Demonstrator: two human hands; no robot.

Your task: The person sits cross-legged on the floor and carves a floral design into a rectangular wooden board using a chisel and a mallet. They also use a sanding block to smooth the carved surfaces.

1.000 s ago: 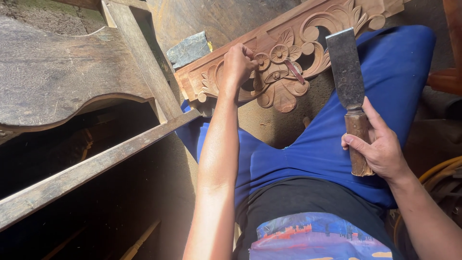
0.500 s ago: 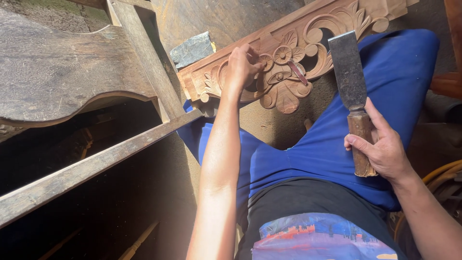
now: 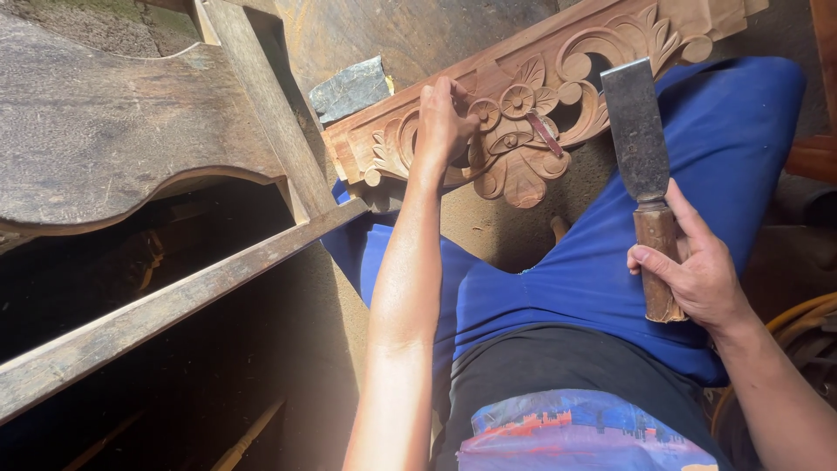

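At the far left stands one dark wooden furniture frame (image 3: 113, 131) with a curved lower edge, and one plain wooden rail (image 3: 174, 305) slants across below it. Past the frame's upright lies one grey-blue sharpening stone (image 3: 350, 87), a flat block, touching the near end of the carved wooden panel (image 3: 523, 131). I see no package, label or sign on any of these; the only printed thing is the colourful picture on the front of my black shirt (image 3: 584, 432), low in the middle.

My left hand (image 3: 442, 126) lies on the panel, fingers (image 3: 453, 92) bent down over its floral carving, pressing on it rather than closing round anything. The panel is one long piece of reddish wood with scrolls, leaves and round flowers, running slantwise from the stone up to the top right, its middle lying across my lap above my blue trousers (image 3: 610, 279). One small reddish tool (image 3: 545, 135) lies on the carving just right of my left hand.

To the right, my right hand (image 3: 693, 275) is wrapped tightly round the wooden handle of one wide chisel (image 3: 641, 166), its flat steel blade pointing up, its tip close below the panel's edge. At the far right edge a yellow hose (image 3: 798, 318) curves behind my wrist.
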